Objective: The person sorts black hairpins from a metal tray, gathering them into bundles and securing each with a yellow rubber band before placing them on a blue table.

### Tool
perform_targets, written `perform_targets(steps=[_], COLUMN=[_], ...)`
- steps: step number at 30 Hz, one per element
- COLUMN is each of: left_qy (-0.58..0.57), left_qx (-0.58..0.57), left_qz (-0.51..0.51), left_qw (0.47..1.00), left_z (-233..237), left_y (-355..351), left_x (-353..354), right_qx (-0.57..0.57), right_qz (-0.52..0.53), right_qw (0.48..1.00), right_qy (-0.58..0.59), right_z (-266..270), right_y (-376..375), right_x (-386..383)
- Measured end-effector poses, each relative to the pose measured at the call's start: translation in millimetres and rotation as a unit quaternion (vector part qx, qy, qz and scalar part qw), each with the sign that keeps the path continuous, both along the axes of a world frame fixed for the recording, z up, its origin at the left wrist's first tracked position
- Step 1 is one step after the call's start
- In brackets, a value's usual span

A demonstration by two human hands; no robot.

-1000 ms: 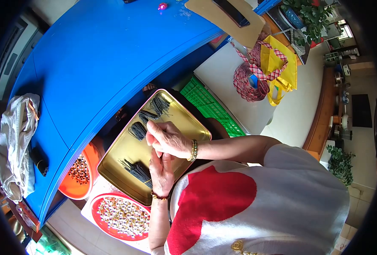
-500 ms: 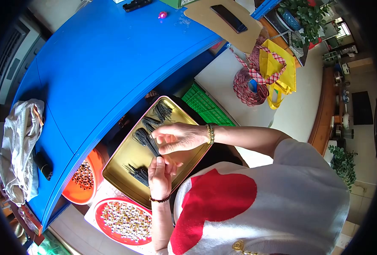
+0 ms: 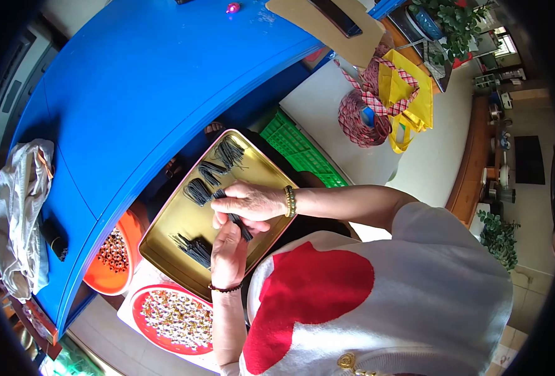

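A bundle of thin black cords (image 3: 240, 228) runs between my two hands above a gold metal tray (image 3: 171, 233). My right hand (image 3: 252, 202), wearing beaded bracelets, is closed round its upper part. Fingers of my left hand (image 3: 228, 255) are closed at the bundle's lower part, and its end sticks out past them. Beyond my right hand lie a looped cord bundle (image 3: 197, 192), a smaller bundle (image 3: 211, 173) and a loose-ended one (image 3: 230, 153). Another cord bundle (image 3: 194, 248) rests in the tray beside my left hand.
A red-rimmed basin (image 3: 141, 321) of small shiny pieces and an orange basin (image 3: 93, 281) stand left of the tray. The blue table (image 3: 133, 94) curves along the far side. A green crate (image 3: 302, 150), a plaid ribbon roll (image 3: 356, 122) and a yellow bag (image 3: 423, 94) are to the right.
My right hand has moved in from a loose, open-fingered pose and closed on the bundle. The held cords have shifted down toward my left hand. The view has moved slightly.
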State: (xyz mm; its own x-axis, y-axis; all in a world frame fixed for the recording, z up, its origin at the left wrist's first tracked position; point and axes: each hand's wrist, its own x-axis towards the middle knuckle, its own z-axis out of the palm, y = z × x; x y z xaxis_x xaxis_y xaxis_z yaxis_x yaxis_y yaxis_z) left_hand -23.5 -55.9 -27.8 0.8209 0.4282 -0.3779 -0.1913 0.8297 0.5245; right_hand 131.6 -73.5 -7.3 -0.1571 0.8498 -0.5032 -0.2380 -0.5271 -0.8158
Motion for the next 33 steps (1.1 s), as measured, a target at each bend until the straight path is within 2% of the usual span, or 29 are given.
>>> perform_targets(steps=[2,3,6,9,12,15,16,18,19,20,22,24,25,26,33], left_qy=[-0.036,-0.003,0.044,0.094,0.12,0.124,0.137,0.163,0.166,0.192,0.238,0.23,0.225,0.227,0.263], left_qx=[0.019,0.0,-0.036,-0.024,0.002,0.028,0.05,0.096,0.126,0.206,0.363,0.502,0.568,0.58,0.652], left_qz=[0.0,0.025,0.014,0.02,0.02,0.019,0.008,-0.012,-0.025,-0.055,-0.113,-0.115,-0.116,-0.115,-0.148], left_qw=[0.999,1.0,0.998,0.995,0.993,0.992,0.989,0.982,0.978,0.958,0.894,0.826,0.783,0.774,0.696], left_z=[-5,1,-8,-3,-5,-7,-7,-6,-7,-11,-21,-17,-13,-8,5], left_y=[1,-2,-3,-3,-5,-3,-3,0,1,2,7,11,14,17,33], left_x=[1,4,-1,2,0,-4,-6,-10,-12,-15,-18,-15,-14,-14,-21], right_qx=[-0.041,-0.06,0.041,0.042,0.002,0.131,0.14,0.17,0.164,0.241,0.315,0.309,0.304,0.299,0.323], right_qz=[-0.014,-0.04,-0.04,-0.005,-0.024,-0.004,0.001,-0.045,0.024,0.107,0.264,0.416,0.452,0.486,0.407], right_qw=[0.999,0.997,0.996,0.998,0.998,0.989,0.988,0.977,0.965,0.919,0.834,0.729,0.707,0.683,0.728], right_qy=[-0.015,0.028,-0.061,-0.049,-0.066,-0.075,-0.069,-0.122,-0.204,-0.292,-0.367,-0.447,-0.451,-0.455,-0.447], right_z=[9,4,-7,-26,-18,-33,-39,-34,-14,-5,5,15,13,9,0], right_y=[1,-1,0,1,0,-2,3,8,11,17,25,30,31,31,24], right_x=[1,-2,-6,-8,-9,-2,7,28,39,45,44,32,28,24,11])
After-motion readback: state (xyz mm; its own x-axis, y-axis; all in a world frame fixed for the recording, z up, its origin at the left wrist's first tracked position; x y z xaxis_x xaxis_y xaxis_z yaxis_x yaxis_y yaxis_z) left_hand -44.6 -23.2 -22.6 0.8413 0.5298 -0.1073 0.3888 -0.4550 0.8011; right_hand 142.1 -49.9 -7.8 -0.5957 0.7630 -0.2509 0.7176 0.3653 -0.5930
